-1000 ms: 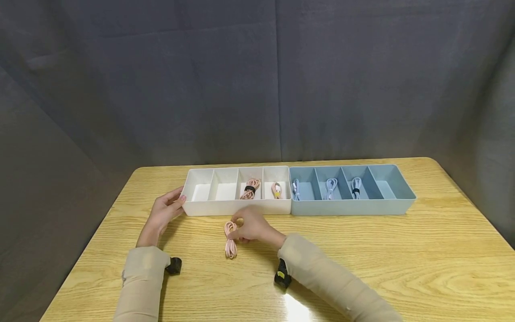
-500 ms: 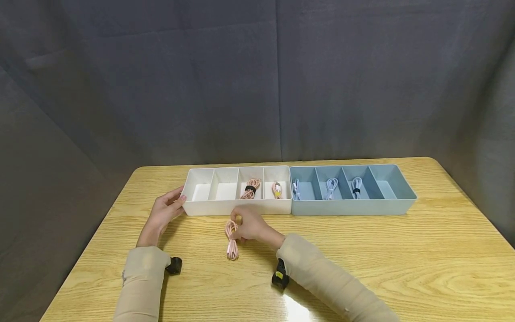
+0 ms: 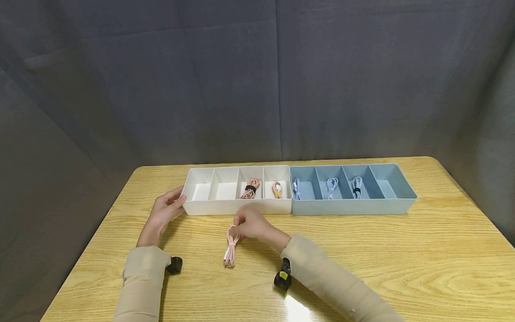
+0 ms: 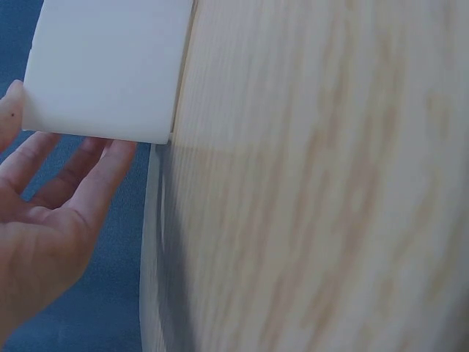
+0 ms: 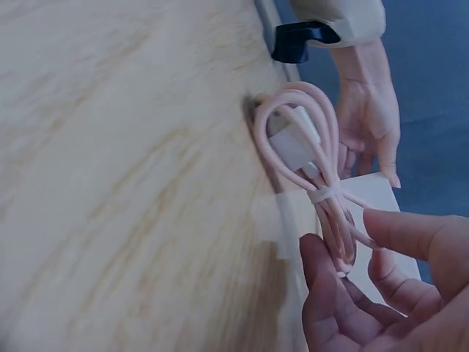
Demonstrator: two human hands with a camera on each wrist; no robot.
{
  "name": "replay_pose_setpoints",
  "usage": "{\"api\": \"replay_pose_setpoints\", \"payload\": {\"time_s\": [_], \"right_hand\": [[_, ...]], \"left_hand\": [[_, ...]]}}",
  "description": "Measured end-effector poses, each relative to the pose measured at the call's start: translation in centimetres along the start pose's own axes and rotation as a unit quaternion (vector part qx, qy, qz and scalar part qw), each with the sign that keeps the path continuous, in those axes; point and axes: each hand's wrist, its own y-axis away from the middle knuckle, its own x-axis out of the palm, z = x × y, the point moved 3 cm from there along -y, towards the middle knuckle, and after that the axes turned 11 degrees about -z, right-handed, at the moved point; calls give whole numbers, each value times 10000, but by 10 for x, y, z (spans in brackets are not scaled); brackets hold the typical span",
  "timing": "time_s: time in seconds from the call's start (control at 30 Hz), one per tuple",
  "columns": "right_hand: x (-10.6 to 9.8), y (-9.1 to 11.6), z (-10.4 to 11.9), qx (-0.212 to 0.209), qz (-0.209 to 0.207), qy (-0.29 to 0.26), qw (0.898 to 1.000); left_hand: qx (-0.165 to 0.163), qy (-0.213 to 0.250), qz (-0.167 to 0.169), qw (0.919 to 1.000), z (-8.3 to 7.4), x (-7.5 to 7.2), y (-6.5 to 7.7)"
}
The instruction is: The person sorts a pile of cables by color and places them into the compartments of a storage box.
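My right hand (image 3: 254,225) pinches one end of a bundled pink charging cable (image 3: 230,251) in front of the white divided box (image 3: 225,208). In the right wrist view the cable (image 5: 324,195) is looped and tied at its middle, with a white connector (image 5: 294,148) inside the upper loop. My left hand (image 3: 165,210) touches the left end of the white box. Its fairly straight fingers (image 4: 106,172) meet the lower edge of that end wall in the left wrist view, while the thumb lies along the side.
Two more pink cables lie in the white box: one with a black strap (image 3: 250,191), one with a yellow tag (image 3: 276,190). Against its right end stands a blue divided box (image 3: 352,207) holding several pale cables. Both boxes stand toward the back of the wooden table (image 3: 422,259), before a grey curtain.
The pink cable now hangs slightly lower from my right hand, which has shifted a little to the right. My left hand and both boxes stay put.
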Motion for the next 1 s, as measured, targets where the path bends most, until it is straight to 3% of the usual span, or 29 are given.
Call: {"api": "replay_pose_setpoints", "payload": {"time_s": [0.13,0.37,1.0], "right_hand": [[-4,0,2,343,178,-470,9982],[-12,-2,11,741,342,-770,9937],[-35,-16,27,997,429,-1166,9872]], "left_hand": [[-43,-29,-1,10000,0,0,0],[-46,-45,6,10000,-2,1,0],[-52,18,-10,10000,1,0,0]]}}
